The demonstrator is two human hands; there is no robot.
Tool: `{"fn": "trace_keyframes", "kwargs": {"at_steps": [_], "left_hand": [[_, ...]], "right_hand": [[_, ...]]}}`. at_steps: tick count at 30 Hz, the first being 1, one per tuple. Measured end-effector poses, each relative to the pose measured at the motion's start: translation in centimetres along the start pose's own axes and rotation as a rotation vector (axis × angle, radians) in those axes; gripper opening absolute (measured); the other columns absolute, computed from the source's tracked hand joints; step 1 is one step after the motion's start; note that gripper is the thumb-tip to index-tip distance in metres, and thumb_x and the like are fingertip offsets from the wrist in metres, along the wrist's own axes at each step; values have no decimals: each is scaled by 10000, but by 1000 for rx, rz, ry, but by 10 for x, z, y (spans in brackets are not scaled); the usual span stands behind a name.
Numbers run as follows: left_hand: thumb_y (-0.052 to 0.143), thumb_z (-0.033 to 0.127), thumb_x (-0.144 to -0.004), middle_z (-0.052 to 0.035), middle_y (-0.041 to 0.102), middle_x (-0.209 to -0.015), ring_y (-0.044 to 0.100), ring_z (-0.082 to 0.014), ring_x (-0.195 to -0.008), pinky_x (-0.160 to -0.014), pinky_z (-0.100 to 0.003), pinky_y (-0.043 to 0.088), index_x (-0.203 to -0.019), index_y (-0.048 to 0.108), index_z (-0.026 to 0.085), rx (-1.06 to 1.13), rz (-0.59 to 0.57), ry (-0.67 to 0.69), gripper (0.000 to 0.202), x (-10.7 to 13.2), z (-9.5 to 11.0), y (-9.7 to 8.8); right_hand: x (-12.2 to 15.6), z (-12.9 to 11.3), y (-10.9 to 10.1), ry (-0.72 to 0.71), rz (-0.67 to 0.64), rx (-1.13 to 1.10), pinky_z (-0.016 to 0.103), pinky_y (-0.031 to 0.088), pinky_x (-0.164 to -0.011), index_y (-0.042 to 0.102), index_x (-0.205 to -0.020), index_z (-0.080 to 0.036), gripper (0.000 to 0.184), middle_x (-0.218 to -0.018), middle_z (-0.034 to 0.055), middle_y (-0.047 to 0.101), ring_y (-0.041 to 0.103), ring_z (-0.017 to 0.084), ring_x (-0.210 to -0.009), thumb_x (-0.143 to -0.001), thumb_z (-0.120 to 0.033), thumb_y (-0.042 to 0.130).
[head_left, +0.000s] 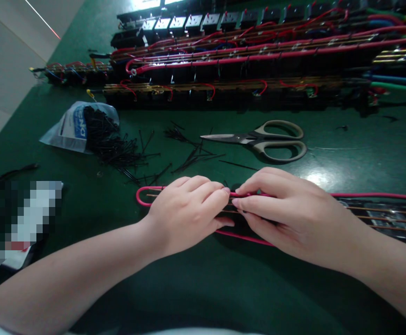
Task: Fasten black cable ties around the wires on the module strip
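Observation:
A long black strip with thin brass rods [391, 222] lies across the table in front of me, and a red cable [373, 196] runs along it, bending back at the left end. My left hand [185, 214] is closed over the strip near that bend, its fingers curled across the rods and the cable. Just to its right, my right hand [293, 214] pinches the red cable at the strip's far edge, fingertips close to the left hand's. Whether a small cable tie sits between the fingertips is hidden.
Beyond my hands lie grey-handled scissors [281, 143], loose black cable ties [192, 156] and an open plastic bag [70, 128] spilling more ties. Several wired strips [223, 95] with red cables fill the table's back. A partly blurred-out item [31, 218] lies at left.

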State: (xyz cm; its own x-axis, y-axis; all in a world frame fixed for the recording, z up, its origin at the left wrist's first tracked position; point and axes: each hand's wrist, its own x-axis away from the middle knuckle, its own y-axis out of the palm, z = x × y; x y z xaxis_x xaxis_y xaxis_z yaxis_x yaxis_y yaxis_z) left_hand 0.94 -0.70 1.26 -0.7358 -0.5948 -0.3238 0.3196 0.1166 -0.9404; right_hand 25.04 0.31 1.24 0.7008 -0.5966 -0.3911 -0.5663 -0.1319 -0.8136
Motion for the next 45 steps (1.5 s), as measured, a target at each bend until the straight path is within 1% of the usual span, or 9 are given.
{"fn": "trace_keyframes", "kwargs": {"at_steps": [3, 7, 12, 15, 18, 26, 31, 38, 45], "left_hand": [[643, 393, -1062, -57, 803, -1128, 751, -236, -1012, -804, -356, 564, -1128, 635, 148, 16, -7, -18, 254, 0, 0, 0], [636, 407, -1063, -51, 789, -1203, 742, -237, -1081, -861, -360, 567, -1285, 598, 140, 22, -30, -33, 349, 1, 1, 1], [627, 472, -1053, -75, 781, -1104, 729, -260, -935, -744, -384, 558, -1228, 605, 143, 3, -39, -70, 374, 1, 1, 1], [618, 438, -1064, -70, 783, -1135, 728, -248, -982, -779, -370, 561, -1286, 594, 134, 15, -30, -44, 377, 2, 1, 1], [622, 391, -1064, -57, 780, -1171, 726, -240, -1024, -817, -363, 558, -1277, 604, 146, 22, -37, -31, 326, 2, 1, 1], [615, 433, -1055, -70, 779, -1118, 726, -253, -962, -770, -376, 551, -1257, 607, 138, 29, -10, -58, 358, 3, 2, 4], [607, 434, -1054, -97, 766, -1170, 725, -254, -1017, -807, -361, 557, -1265, 616, 147, 14, 19, -71, 356, 4, 2, 4], [544, 424, -1079, -83, 781, -1132, 734, -244, -1002, -782, -362, 562, -1280, 634, 155, 3, -33, -49, 347, 3, 0, 3], [550, 400, -1057, -84, 785, -1136, 741, -253, -1000, -768, -374, 554, -1260, 644, 148, -20, -21, -74, 337, 3, 2, 3]], "right_hand": [[0, 0, 0, 16, -1, -3, 367, 493, -663, 736, -880, -234, 287, -949, 79, 705, 618, 216, -814, -1057, -181, 516], [-1, 0, 0, -3, -18, 16, 345, 462, -646, 739, -872, -202, 307, -911, 74, 673, 592, 202, -810, -1072, -182, 507], [-1, 1, 0, -6, -18, 23, 341, 444, -653, 743, -876, -194, 311, -903, 72, 670, 578, 201, -808, -1074, -170, 505], [0, 1, 0, 5, -13, -1, 333, 446, -656, 728, -846, -202, 292, -897, 65, 667, 578, 193, -806, -1059, -163, 533], [0, 1, -1, 8, -10, -11, 339, 451, -652, 731, -856, -211, 282, -910, 64, 675, 584, 195, -803, -1057, -173, 537], [1, 0, 0, 34, 6, 18, 337, 448, -644, 730, -885, -220, 261, -919, 63, 717, 607, 196, -797, -1062, -201, 540], [0, 1, 0, 39, 7, -16, 340, 472, -660, 710, -897, -212, 200, -924, 67, 726, 627, 201, -811, -1031, -166, 568], [-4, -3, -6, 64, -25, -55, 351, 508, -649, 668, -881, -227, 178, -905, 73, 723, 654, 219, -804, -992, -138, 562], [-3, -2, -5, 57, -27, -50, 351, 504, -657, 636, -863, -223, 171, -915, 69, 710, 640, 207, -802, -985, -134, 555]]}}
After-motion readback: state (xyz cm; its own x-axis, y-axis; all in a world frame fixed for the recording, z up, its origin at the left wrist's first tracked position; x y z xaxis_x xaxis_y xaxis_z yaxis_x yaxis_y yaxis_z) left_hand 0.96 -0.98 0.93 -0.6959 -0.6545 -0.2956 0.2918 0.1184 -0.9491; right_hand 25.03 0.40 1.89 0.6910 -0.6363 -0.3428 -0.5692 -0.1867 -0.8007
